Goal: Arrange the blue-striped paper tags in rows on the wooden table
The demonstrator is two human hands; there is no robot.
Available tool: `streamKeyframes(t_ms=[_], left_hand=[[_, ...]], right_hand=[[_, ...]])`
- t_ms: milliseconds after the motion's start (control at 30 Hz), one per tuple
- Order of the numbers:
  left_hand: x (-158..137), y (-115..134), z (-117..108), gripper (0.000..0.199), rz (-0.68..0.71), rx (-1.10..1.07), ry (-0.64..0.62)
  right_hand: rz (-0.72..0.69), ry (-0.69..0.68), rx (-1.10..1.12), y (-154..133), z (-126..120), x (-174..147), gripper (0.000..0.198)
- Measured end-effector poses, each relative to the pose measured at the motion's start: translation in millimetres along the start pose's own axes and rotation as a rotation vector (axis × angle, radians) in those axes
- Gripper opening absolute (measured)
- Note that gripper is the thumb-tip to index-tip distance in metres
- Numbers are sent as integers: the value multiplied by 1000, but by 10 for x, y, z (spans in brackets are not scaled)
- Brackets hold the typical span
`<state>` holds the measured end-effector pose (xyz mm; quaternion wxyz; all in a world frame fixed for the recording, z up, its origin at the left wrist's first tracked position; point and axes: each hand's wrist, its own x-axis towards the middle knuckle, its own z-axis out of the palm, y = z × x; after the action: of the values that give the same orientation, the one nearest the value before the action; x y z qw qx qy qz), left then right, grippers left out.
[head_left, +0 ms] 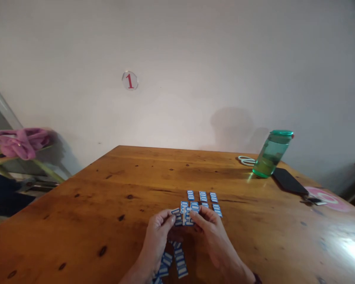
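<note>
My left hand (159,232) pinches a small blue-and-white striped card (176,219) between thumb and fingers. Right beside it, my right hand (208,223) grips more such cards (188,217), their edges overlapping. The print on them is too small to read. Beyond my hands, several matching cards lie in short rows on the wooden table, among them one at the left (190,195) and one at the right (215,210). Below my hands lies a loose group of blue-and-white pieces (180,262), partly covered by my left wrist.
A green water bottle (272,154) stands at the back right of the table (106,205). Near it lie a white coiled cable (246,160), a black phone (289,181), keys (313,200) and a pink round mat (333,199). Pink cloth (25,142) rests off to the left.
</note>
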<state>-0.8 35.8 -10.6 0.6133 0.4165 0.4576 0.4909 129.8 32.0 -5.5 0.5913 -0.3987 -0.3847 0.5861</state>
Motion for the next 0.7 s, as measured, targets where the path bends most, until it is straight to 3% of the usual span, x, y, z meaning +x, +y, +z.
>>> streamKeyframes(t_ms=[300, 700], left_hand=[[90, -107, -69, 27, 9, 16, -7], [27, -63, -24, 21, 31, 34, -20]], right_hand=[[0, 31, -72, 20, -15, 20, 20], [-29, -6, -144, 63, -39, 14, 21]])
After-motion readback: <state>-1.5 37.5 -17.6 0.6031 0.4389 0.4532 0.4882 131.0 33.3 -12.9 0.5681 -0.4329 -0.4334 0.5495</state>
